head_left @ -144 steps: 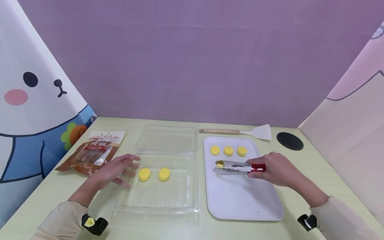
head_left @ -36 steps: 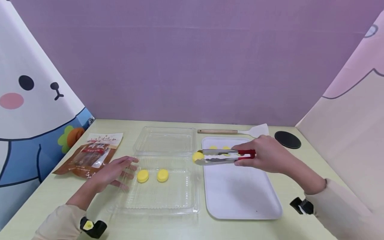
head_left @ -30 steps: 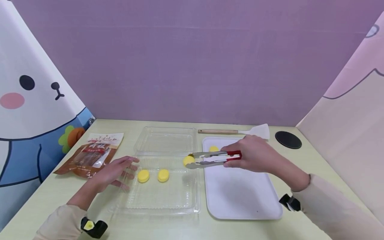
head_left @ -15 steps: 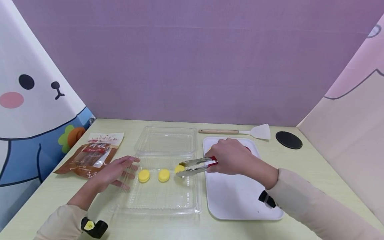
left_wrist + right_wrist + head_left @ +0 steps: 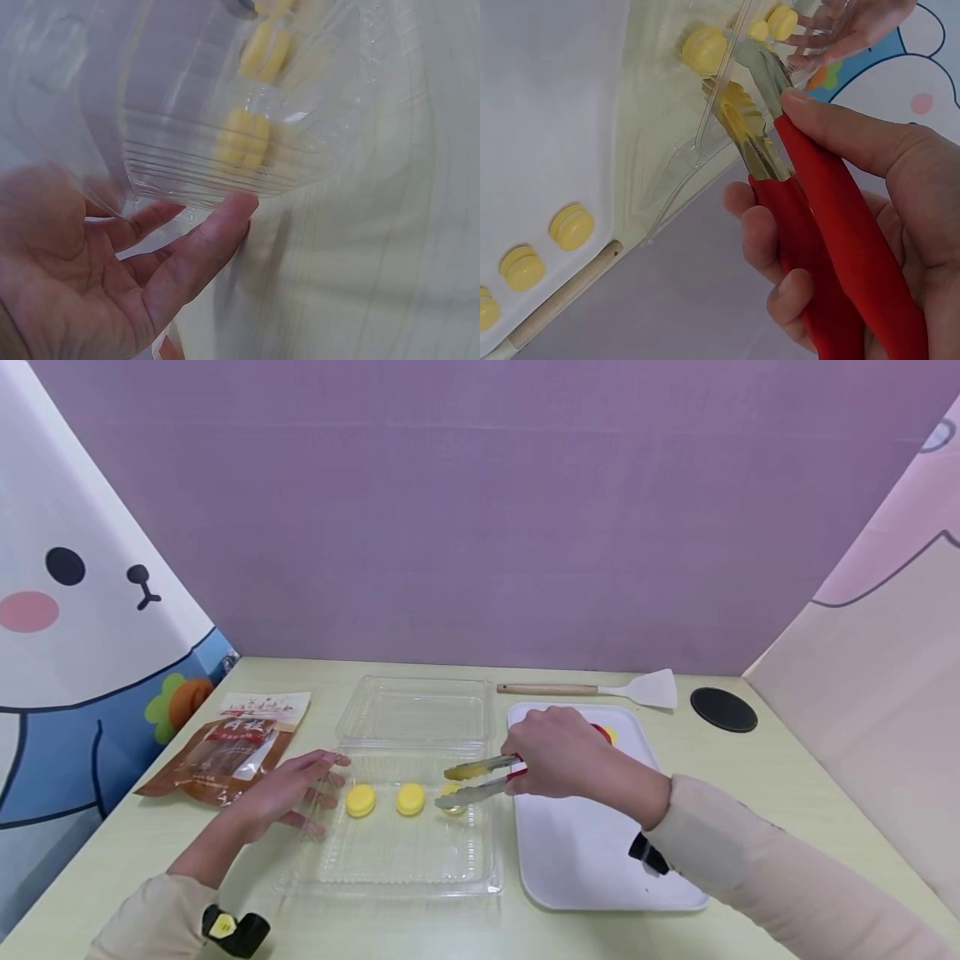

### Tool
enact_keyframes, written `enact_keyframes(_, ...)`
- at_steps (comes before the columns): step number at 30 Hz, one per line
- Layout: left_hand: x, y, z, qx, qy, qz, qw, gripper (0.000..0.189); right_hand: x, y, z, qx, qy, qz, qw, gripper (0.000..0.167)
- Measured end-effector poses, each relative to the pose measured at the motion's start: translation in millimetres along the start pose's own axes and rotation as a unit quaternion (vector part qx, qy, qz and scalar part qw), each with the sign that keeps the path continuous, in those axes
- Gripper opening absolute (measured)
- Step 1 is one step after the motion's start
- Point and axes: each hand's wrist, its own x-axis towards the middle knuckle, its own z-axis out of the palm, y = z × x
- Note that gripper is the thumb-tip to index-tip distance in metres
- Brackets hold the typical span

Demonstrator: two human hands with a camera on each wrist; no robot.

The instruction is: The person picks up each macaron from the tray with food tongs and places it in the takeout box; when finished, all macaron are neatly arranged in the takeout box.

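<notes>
My right hand (image 5: 558,752) grips red-handled metal tongs (image 5: 810,202), their tips parted over the right part of a clear plastic container (image 5: 405,877). A yellow macaron (image 5: 705,51) lies just beyond the tips; the tongs partly cover it in the head view. To its left in the container sit two more, a middle macaron (image 5: 410,799) and a left macaron (image 5: 360,800). My left hand (image 5: 288,793) rests at the container's left wall, fingers loosely spread and thumb (image 5: 225,217) by the ribbed side.
A white tray (image 5: 607,868) stands right of the container, with three macarons (image 5: 571,226) along its far edge. Behind it lie a wooden-handled spatula (image 5: 585,690) and a black disc (image 5: 723,710). A brown food packet (image 5: 232,747) lies left. The container's lid (image 5: 416,714) is folded back.
My right hand has carried a macaron in the tongs leftward from the tray and down into the container. The tongs' tips have since parted from it. The left hand has stayed put.
</notes>
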Motion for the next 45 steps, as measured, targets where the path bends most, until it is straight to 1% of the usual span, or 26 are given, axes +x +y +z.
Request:
enact_keyframes(6, 0.4, -0.7, 0.1, 0.001, 0.002, 0.0, 1.0, 0.055, -9.5, 11, 1, 0.031, -0.006, 0.019, 0.9993, 0.017)
enact_keyframes(11, 0.6, -1.1, -0.1, 0.001, -0.001, 0.001, 1.0, 0.056, -24.7, 28, 3, 0.083, 0.009, 0.034, 0.9959, 0.023)
enact_keyframes(14, 0.8, -1.6, -0.2, 0.001, -0.002, 0.002, 1.0, 0.056, -35.5, 40, 4, 0.106, 0.031, 0.029, 0.9934, 0.035)
enact_keyframes(16, 0.8, -2.0, -0.2, 0.003, -0.001, 0.002, 1.0, 0.057, -42.8, 49, 6, 0.116, 0.051, 0.02, 0.9918, 0.044)
enact_keyframes(18, 0.9, -2.5, -0.1, 0.003, 0.0, 0.002, 1.0, 0.057, -50.6, 57, 8, 0.124, 0.069, 0.019, 0.9896, 0.055)
enact_keyframes(21, 1.0, -3.2, -0.1, 0.003, 0.002, 0.002, 1.0, 0.057, -61.6, 69, 12, 0.14, 0.091, 0.024, 0.9856, 0.061)
enact_keyframes(24, 1.3, -3.8, -0.2, 0.004, 0.003, 0.002, 1.0, 0.057, -72.1, 79, 17, 0.159, 0.108, 0.034, 0.9807, 0.063)
enact_keyframes(27, 1.5, -4.0, -0.1, 0.006, 0.005, 0.002, 1.0, 0.057, -82.2, 90, 23, 0.172, 0.12, 0.051, 0.9763, 0.061)
enact_keyframes(31, 1.7, -4.0, 0.4, 0.011, 0.006, 0.002, 0.9999, 0.058, -95.7, 103, 32, 0.175, 0.12, 0.088, 0.9733, 0.065)
enact_keyframes(34, 1.7, -3.8, 0.5, 0.013, 0.007, 0.001, 0.9999, 0.058, -103.8, 114, 41, 0.177, 0.119, 0.108, 0.9709, 0.069)
enact_keyframes(39, 1.6, -3.2, 0.7, 0.016, 0.007, 0.0, 0.9998, 0.059, -113.0, 132, 56, 0.176, 0.128, 0.121, 0.9685, 0.068)
enact_keyframes(45, 1.1, -1.9, 1.3, 0.018, 0.008, -0.002, 0.9998, 0.058, -120.8, 147, 66, 0.183, 0.129, 0.137, 0.9649, 0.065)
